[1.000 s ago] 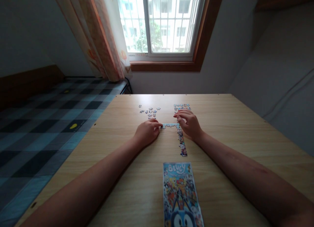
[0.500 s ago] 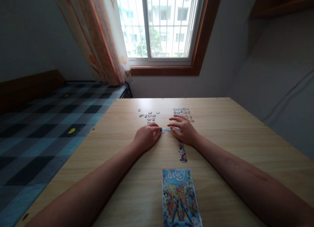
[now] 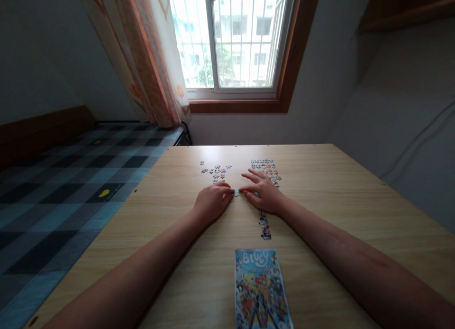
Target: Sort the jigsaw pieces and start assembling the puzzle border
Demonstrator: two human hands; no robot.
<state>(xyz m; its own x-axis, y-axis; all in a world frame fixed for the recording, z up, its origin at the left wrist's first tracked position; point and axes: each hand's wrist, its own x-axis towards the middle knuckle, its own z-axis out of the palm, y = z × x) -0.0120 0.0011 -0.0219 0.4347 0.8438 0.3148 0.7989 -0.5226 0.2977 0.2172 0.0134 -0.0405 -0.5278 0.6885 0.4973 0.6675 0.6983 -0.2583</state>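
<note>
My left hand (image 3: 212, 200) rests curled on the wooden table (image 3: 337, 196), its fingertips pinching the left end of a short row of joined light-blue puzzle pieces (image 3: 236, 192). My right hand (image 3: 262, 192) lies flat over the rest of that row, fingers spread and pressing down. Most of the row is hidden under it. A joined strip of puzzle pieces (image 3: 264, 223) runs toward me from beneath my right hand.
Loose puzzle pieces (image 3: 215, 169) lie scattered beyond my left hand, and another cluster (image 3: 266, 166) sits beyond my right. A puzzle box (image 3: 261, 288) with a cartoon picture lies at the near edge. A bed with a checked cover (image 3: 71, 177) stands left of the table.
My right hand slid left along the blue row and flattened over it, until its fingertips nearly met my left hand. The left hand stayed put.
</note>
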